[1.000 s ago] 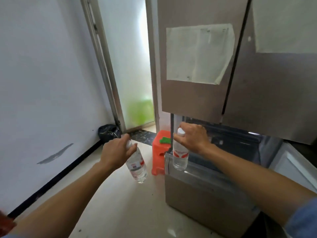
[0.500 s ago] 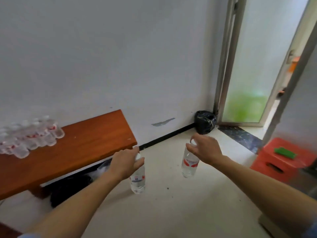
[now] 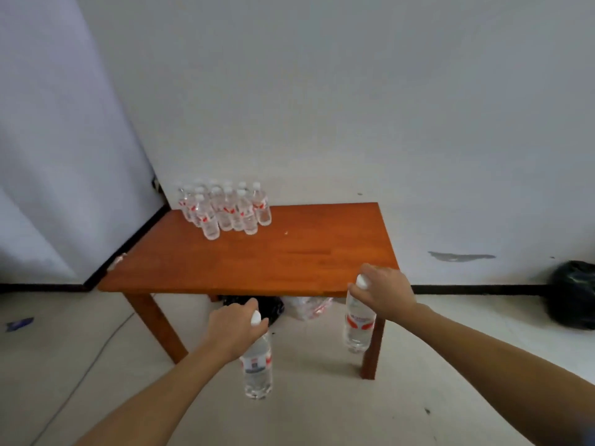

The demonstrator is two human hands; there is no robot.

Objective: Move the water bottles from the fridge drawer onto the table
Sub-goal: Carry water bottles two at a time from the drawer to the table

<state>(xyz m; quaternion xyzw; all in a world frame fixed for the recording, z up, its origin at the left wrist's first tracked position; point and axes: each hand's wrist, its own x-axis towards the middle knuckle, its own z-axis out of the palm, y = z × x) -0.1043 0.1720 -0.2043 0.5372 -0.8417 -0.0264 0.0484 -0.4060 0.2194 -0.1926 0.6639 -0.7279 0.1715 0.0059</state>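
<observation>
Plain white walls (image 3: 322, 91) meeting in a corner, pale floor (image 3: 322, 407) underneath, that's the room; straight ahead of both my hands is an orange-brown wooden table (image 3: 289, 262) pushed up against the wall. My left hand (image 3: 233, 329) has its fingers curled round the white-capped neck of a clear plastic water bottle with a red-and-white label (image 3: 257, 368); it hangs upright below that grip, over the floor, short of the table's near edge. My right hand (image 3: 383, 292) grips a second clear water bottle (image 3: 358, 326) the same way, by the top; that one hangs straight down too, right at the table's near right corner, in front of the leg there; neither is on the tabletop. Up and away from my left knuckles, at the table's far left corner, stands a tight cluster of matching bottles (image 3: 225, 210), all upright and packed close; too blurry to count exactly. Between my two hands, under the table, a black bag (image 3: 273, 309) and some crumpled clear plastic wrap (image 3: 309, 307) lie on the floor; well off to the right of my right arm there's a black bin bag (image 3: 573, 294) by the wall; far left of my left arm, a small blue scrap (image 3: 19, 324) on the floor.
</observation>
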